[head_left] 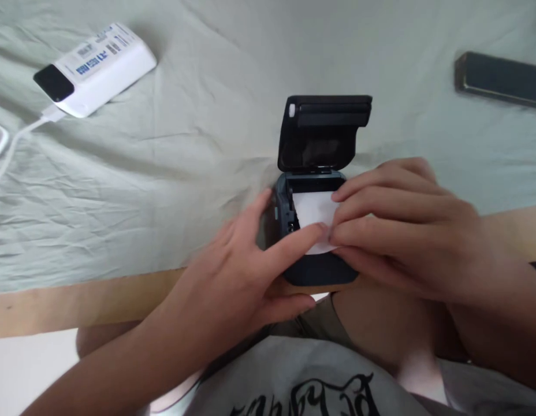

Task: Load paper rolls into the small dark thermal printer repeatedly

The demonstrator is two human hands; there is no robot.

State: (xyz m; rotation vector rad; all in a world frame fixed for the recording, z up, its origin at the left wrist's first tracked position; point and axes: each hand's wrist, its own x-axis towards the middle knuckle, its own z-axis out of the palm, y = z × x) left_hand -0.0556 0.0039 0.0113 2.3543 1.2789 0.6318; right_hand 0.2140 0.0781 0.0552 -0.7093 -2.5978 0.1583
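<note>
A small dark portable printer, likely for labels or receipts, sits at the front edge of the bed-like surface. Its black lid stands raised at the back. White paper lies in the compartment, its front end curving over the front lip. My left hand is wrapped about the printer's left side and front, one digit pressing on the paper. From the right, my right hand has its fingertips closed together on the paper's right side. Its fingers cover the printer's right wall.
A white power bank with a plugged-in white cable lies at the upper left. At the far right is a dark oblong case or box. Pale wrinkled cloth covers the surface, with a wooden edge in front.
</note>
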